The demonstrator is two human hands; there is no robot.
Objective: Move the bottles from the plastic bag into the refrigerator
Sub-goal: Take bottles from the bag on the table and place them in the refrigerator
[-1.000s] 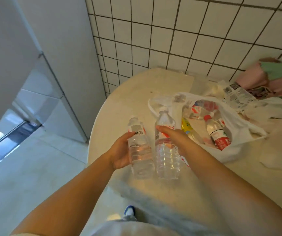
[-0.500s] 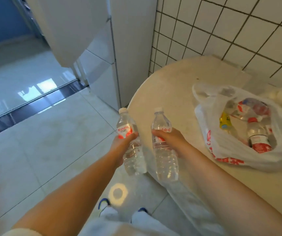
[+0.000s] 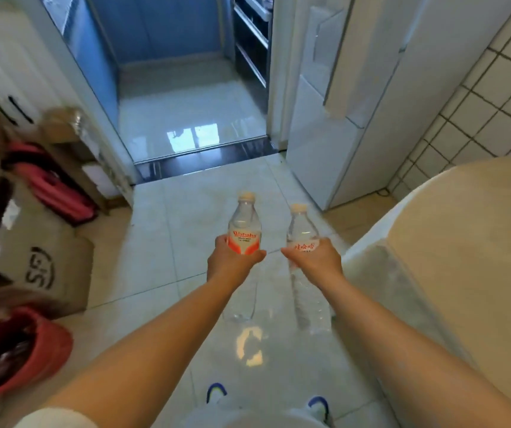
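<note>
- Left hand [image 3: 232,262], fingers wrapped round a red-labelled water bottle [image 3: 244,239], upright above the floor.
- Right hand [image 3: 317,261] grips a second bottle [image 3: 303,233] beside the desk [image 3: 464,230].
- Refrigerator [image 3: 356,103], seemingly, ahead right.

Head-worn view, forward and down, near outstretched arms.

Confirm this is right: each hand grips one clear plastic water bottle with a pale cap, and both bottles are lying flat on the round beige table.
Not quite. In the head view the left hand and right hand each grip a clear plastic water bottle, but both are held upright over the tiled floor, beside the round beige table.
</note>
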